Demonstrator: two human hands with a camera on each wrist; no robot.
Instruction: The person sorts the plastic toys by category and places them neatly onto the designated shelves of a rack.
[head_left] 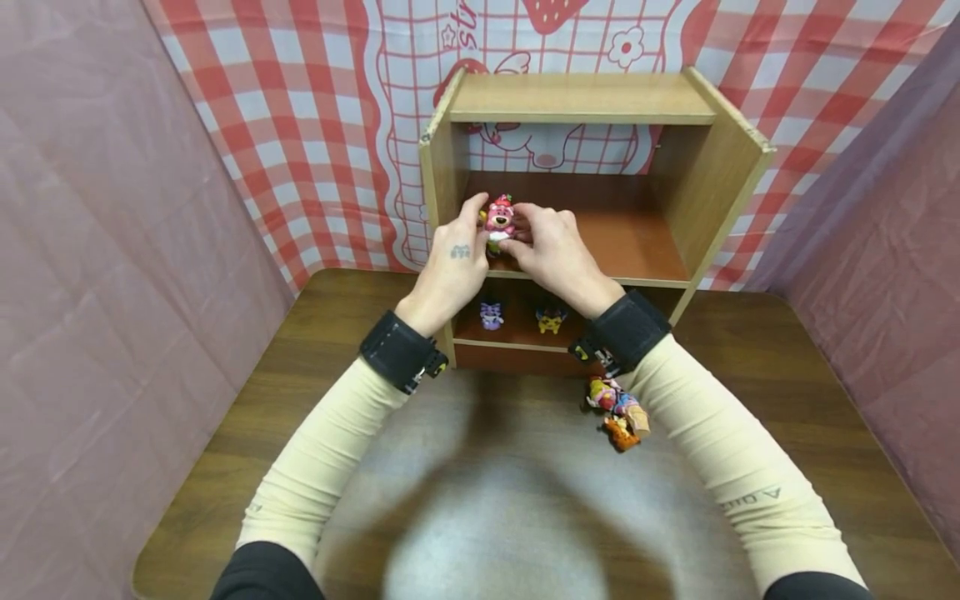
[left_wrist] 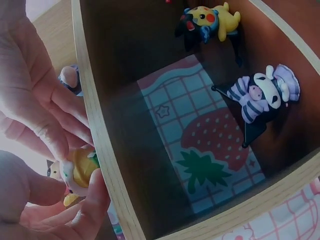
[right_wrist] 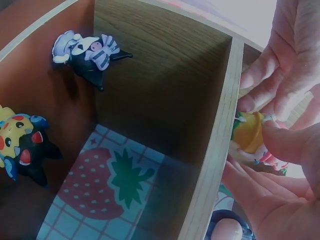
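- Fingers of the left hand (head_left: pixel 456 254) and right hand (head_left: pixel 557 250) curl round a toy bear (head_left: pixel 500 220), pinching it from either side; neither hand is nearer, since both touch it.
- The bear is at the left part of the shelf (head_left: pixel 585 93), by the front edge of its middle board (head_left: pixel 607 242); whether its base touches that board, I cannot tell.
- Its long axis is roughly upright, red hat toward the shelf's top, face outward from the shelf's front.
- Close by the left hand is the shelf's left wall (head_left: pixel 438 171), so room there looks tight; contact is unclear.
- Toward the shelf's right wall (head_left: pixel 720 179), the board stretches on, with more room.
- Below the board, inside the shelf, are a purple toy (head_left: pixel 491 316) and, farther right, a yellow toy (head_left: pixel 551 322).
- Before the shelf's lower right part, a toy pile (head_left: pixel 621 423) lies on the table (head_left: pixel 750 358).
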